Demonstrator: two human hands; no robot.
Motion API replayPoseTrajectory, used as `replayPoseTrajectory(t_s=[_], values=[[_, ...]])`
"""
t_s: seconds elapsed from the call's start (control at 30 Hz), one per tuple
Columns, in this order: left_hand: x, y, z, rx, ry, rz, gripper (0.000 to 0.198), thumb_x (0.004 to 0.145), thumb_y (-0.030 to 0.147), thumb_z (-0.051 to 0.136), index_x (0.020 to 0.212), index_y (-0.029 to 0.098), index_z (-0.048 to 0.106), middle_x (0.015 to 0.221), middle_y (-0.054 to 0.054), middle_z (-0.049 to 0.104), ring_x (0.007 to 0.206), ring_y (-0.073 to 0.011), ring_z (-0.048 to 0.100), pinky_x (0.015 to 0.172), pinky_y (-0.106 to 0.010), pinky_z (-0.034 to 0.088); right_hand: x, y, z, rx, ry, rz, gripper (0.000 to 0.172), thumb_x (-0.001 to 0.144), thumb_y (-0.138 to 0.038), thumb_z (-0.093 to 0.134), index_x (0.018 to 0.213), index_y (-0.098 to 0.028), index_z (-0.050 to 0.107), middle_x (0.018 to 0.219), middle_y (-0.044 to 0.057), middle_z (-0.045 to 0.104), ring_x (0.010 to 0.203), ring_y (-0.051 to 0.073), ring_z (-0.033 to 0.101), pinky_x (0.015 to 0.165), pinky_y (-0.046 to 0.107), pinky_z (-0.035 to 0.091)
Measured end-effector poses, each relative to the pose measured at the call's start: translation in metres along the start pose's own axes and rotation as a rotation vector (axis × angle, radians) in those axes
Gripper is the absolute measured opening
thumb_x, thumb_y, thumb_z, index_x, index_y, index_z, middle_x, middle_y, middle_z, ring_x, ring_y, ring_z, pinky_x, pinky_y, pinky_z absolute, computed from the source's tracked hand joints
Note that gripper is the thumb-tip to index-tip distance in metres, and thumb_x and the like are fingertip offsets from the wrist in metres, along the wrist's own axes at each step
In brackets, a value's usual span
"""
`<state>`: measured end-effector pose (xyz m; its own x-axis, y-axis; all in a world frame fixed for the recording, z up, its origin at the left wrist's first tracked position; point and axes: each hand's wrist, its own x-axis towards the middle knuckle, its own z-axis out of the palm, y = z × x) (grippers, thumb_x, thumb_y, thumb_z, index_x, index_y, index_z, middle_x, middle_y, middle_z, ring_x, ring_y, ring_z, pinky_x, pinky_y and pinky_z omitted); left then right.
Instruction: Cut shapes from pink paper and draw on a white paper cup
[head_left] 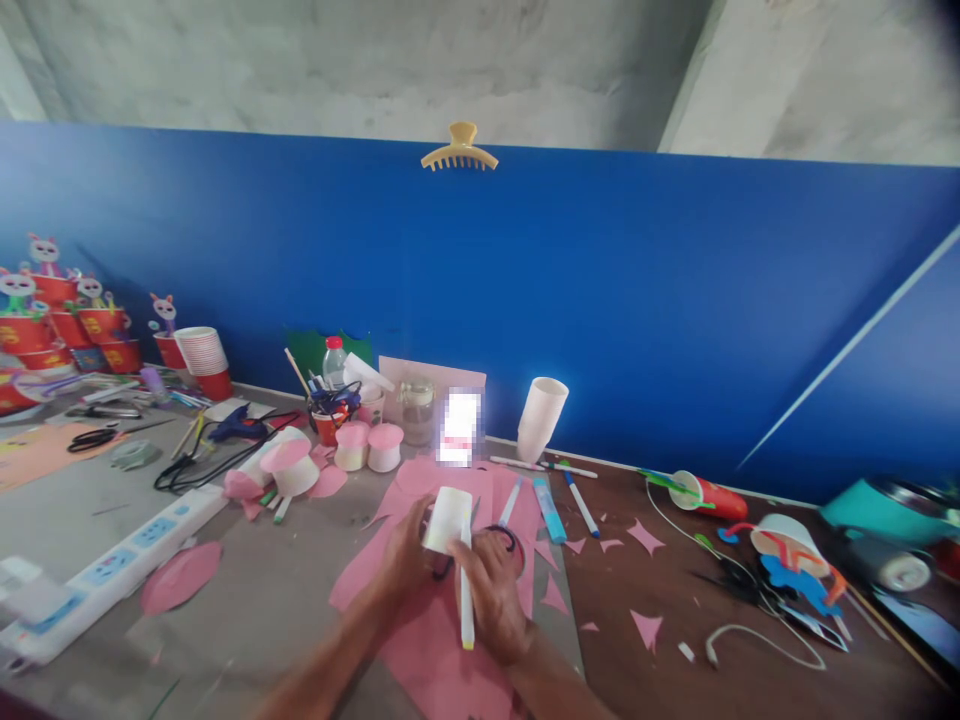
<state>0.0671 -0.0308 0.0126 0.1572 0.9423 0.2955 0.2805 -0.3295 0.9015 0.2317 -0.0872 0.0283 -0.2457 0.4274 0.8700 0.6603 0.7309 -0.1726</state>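
My left hand [407, 556] is closed around the side of a short white paper cup [448, 512], which is tilted in front of me. A white marker [468, 605] with a yellow end is gripped in my right hand [495, 592]. The marker's upper part lies against the cup, and its tip is hard to make out. Pink paper [420, 650] spreads beneath both hands. Dark-handled scissors [513, 540] lie on the paper, partly covered by my right hand.
A power strip [127, 555] and pink-topped cups [385, 447] are to the left. Behind stand a glass jar [417, 410], a bright blurred screen [460, 428] and white cups [541, 415]. Markers [582, 505] and pink scraps [646, 630] lie right, near a cable [765, 630].
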Motion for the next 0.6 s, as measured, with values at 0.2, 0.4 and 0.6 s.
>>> replayPoseTrajectory(t_s=[0.2, 0.4, 0.6], values=[[-0.003, 0.012, -0.003, 0.077, -0.029, -0.024, 0.042, 0.068, 0.011, 0.053, 0.107, 0.017, 0.068, 0.078, -0.004, 0.075, 0.075, -0.0219, 0.066, 0.075, -0.034, 0.054, -0.003, -0.004, 0.003, 0.050, 0.012, 0.023, 0.041, 0.101, -0.014, 0.042, 0.138, -0.026, 0.055, 0.089, 0.004, 0.063, 0.081, 0.023, 0.063, 0.069, 0.037, 0.055], [-0.003, 0.024, -0.003, 0.082, 0.013, -0.018, 0.016, 0.078, 0.020, 0.050, 0.080, 0.020, 0.066, 0.063, -0.002, 0.066, 0.063, -0.0198, 0.057, 0.060, -0.030, 0.048, 0.003, -0.009, -0.002, 0.204, 0.185, 0.252, 0.026, 0.105, -0.025, 0.044, 0.127, -0.022, 0.057, 0.095, 0.007, 0.066, 0.085, 0.025, 0.068, 0.075, 0.042, 0.061], [-0.003, 0.018, -0.001, 0.040, 0.065, 0.000, 0.016, 0.082, 0.025, 0.054, 0.091, 0.019, 0.066, 0.079, -0.005, 0.071, 0.071, -0.0211, 0.062, 0.070, -0.033, 0.052, 0.010, -0.010, -0.010, 0.424, 0.227, 0.484, 0.034, 0.108, -0.043, 0.037, 0.112, -0.025, 0.066, 0.089, 0.003, 0.066, 0.082, 0.022, 0.068, 0.075, 0.036, 0.060]])
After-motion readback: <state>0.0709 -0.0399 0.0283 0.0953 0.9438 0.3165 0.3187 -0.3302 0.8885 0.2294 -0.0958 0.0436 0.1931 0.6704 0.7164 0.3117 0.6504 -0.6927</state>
